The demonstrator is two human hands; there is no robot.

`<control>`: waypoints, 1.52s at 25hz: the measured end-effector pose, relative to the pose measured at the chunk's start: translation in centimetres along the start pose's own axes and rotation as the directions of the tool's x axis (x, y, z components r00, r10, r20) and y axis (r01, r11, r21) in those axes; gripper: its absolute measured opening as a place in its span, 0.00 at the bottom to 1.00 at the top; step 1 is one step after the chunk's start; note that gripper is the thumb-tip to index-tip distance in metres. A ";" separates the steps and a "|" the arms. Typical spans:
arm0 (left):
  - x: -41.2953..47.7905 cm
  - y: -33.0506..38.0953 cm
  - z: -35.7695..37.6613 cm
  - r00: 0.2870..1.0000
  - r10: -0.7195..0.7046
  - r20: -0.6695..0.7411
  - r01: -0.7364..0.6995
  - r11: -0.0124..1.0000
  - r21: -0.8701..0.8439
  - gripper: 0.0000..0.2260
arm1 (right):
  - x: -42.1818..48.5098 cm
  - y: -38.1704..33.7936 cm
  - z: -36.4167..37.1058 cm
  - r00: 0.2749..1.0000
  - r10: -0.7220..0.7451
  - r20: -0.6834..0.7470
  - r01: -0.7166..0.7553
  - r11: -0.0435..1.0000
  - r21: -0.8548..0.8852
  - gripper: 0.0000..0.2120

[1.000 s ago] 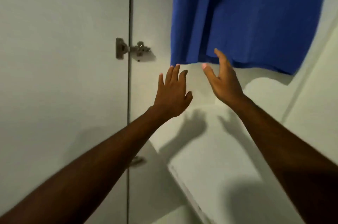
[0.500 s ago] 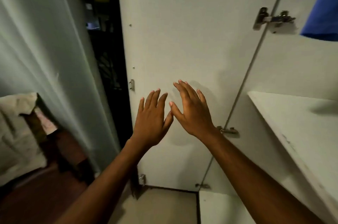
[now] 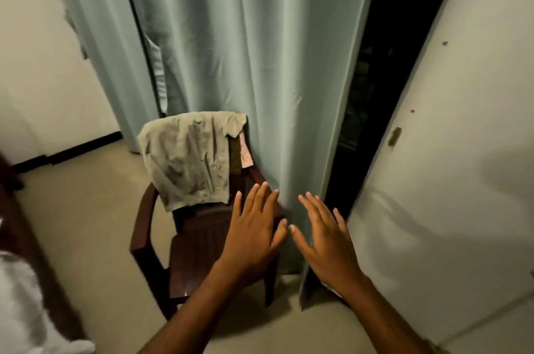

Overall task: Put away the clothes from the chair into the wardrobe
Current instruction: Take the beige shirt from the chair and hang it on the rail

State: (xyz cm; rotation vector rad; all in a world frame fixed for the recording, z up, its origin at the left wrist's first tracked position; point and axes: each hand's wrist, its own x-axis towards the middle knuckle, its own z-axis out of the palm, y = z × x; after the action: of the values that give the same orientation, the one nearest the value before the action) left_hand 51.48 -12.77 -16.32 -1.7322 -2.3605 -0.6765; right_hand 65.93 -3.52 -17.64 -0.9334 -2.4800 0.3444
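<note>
A dark brown chair (image 3: 150, 226) stands against a pale green curtain. A crumpled beige garment (image 3: 187, 160) hangs over its backrest, with an olive piece (image 3: 234, 158) and a pink piece (image 3: 246, 153) showing behind its right edge. My left hand (image 3: 254, 234) hovers flat above the seat's right side, fingers spread and holding nothing. My right hand (image 3: 323, 235) is just to its right, in front of the curtain's edge, also empty with fingers apart. The wardrobe's white door (image 3: 450, 169) stands open at the right; the wardrobe's inside is out of view.
The pale green curtain (image 3: 245, 50) hangs behind the chair, with a dark gap (image 3: 375, 79) between it and the wardrobe door. A white wall (image 3: 34, 65) is at the left. A dark wooden bed edge with white bedding (image 3: 20, 304) sits bottom left. The floor (image 3: 95, 209) is beige.
My view has swung left from the wardrobe's inside and its hanging blue garment to the chair. Both hands stayed empty and moved with the view to above the seat.
</note>
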 end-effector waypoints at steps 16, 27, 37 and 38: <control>10.4 -14.4 2.6 0.946 -0.322 0.041 0.307 0.929 0.207 0.37 | 20.1 -1.3 11.3 0.947 -0.193 0.257 0.160 0.977 0.143 0.41; 18.9 -28.3 4.3 0.920 -0.391 0.036 0.385 0.916 0.109 0.43 | 34.5 -1.2 20.0 0.915 -0.114 0.386 0.061 0.987 0.148 0.37; 35.0 -55.8 4.7 0.895 -0.442 0.066 0.441 0.897 0.022 0.30 | 54.1 -4.8 30.7 0.894 0.176 0.411 -0.282 0.936 0.212 0.16; 37.3 -58.7 5.1 0.873 -0.479 0.094 0.478 0.877 0.039 0.29 | 56.2 -5.0 31.7 0.891 0.196 0.409 -0.314 0.918 0.245 0.12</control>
State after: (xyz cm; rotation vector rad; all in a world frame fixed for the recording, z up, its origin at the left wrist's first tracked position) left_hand -14.76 7.89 -23.29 -1.1916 -2.8907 -0.6363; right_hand 10.02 28.38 -24.21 -1.1507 -2.5245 1.0585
